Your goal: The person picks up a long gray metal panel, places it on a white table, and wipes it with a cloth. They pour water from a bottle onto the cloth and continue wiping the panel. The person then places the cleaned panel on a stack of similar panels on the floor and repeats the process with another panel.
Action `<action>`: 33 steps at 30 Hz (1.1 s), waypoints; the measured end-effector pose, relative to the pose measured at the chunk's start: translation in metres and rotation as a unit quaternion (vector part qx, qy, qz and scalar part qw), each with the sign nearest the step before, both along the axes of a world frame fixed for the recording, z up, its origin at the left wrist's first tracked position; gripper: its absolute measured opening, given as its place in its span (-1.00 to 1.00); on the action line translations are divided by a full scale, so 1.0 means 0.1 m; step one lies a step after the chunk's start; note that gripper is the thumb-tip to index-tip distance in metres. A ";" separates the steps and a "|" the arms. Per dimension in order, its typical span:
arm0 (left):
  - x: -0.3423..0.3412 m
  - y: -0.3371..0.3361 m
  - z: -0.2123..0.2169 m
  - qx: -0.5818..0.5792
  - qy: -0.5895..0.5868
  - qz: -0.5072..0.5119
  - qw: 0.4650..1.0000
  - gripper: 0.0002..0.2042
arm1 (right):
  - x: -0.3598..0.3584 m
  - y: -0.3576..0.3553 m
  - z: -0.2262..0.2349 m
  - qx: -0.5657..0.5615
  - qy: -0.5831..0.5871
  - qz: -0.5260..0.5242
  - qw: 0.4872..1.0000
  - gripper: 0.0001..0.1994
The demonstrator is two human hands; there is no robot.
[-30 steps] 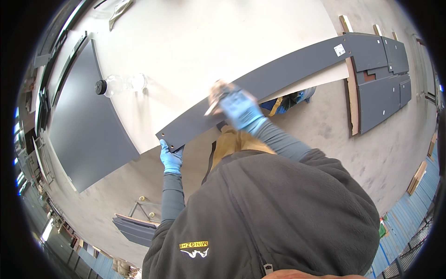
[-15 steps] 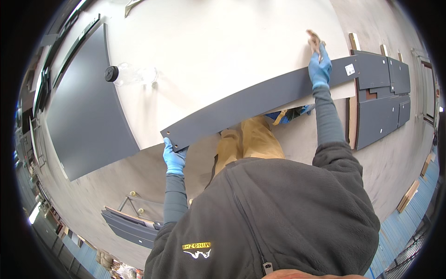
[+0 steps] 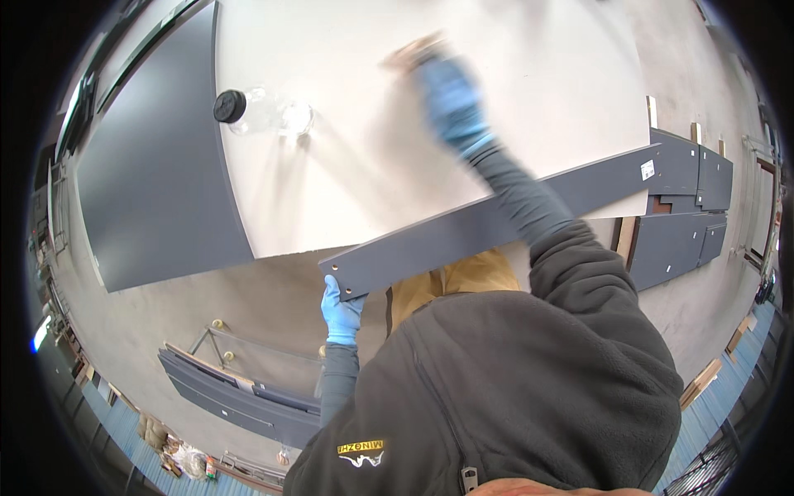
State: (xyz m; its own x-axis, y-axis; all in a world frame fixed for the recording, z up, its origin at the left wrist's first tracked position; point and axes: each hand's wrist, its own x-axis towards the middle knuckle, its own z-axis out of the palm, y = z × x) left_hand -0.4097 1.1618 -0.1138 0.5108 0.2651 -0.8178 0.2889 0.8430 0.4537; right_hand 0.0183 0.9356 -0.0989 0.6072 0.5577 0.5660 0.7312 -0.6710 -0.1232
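Observation:
A long narrow dark grey board [image 3: 422,252] lies slanted along the near edge of the white tabletop [image 3: 538,74], its left end jutting past that edge. Two holes show at this end, and a small white label is at the far right end. My left hand [image 3: 341,312], in a blue glove, grips the left end from below. My right hand [image 3: 453,103], also blue-gloved and blurred by motion, is over the tabletop beyond the board, closed on a beige cloth-like piece [image 3: 413,51]. My right forearm crosses above the board.
A clear plastic bottle [image 3: 269,114] with a black cap lies on the tabletop. Left of it is a large dark grey panel [image 3: 157,165]. More grey panels [image 3: 674,240] lie on wooden supports at the right. Behind my left arm stands a wheeled cart holding stacked grey boards [image 3: 240,397].
My right hand has swept left and away from the board's right end with the beige piece. My left hand still holds the board's left end, which appears slightly nearer and further right.

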 end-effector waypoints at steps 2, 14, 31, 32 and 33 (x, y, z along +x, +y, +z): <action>0.03 0.03 -0.03 0.013 -0.007 -0.002 1.000 -0.40 | -0.61 0.63 -0.04 -0.077 0.079 0.138 0.984 -0.56; 0.15 0.02 0.03 0.036 0.003 -0.002 0.999 -0.40 | 1.60 -3.71 0.06 0.315 0.309 -0.211 0.872 -0.63; 0.39 0.34 0.03 0.085 0.098 0.049 0.990 -0.44 | -0.45 -1.23 -0.22 0.032 0.340 0.353 0.871 -0.48; 0.39 0.39 0.03 0.088 0.108 0.060 0.988 -0.45 | -0.22 -1.70 -0.30 0.107 0.274 0.247 0.923 -0.50; 0.39 0.43 0.02 0.100 0.119 0.073 0.985 -0.46 | 0.09 -2.40 -0.34 0.045 0.237 0.159 0.957 -0.55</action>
State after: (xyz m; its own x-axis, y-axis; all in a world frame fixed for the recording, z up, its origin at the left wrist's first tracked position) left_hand -0.3707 1.2052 -0.1116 0.2559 0.4902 -0.8332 0.2890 0.7837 0.5498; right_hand 0.0273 0.6952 -0.1333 0.6159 0.7187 0.3228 0.7441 -0.3959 -0.5381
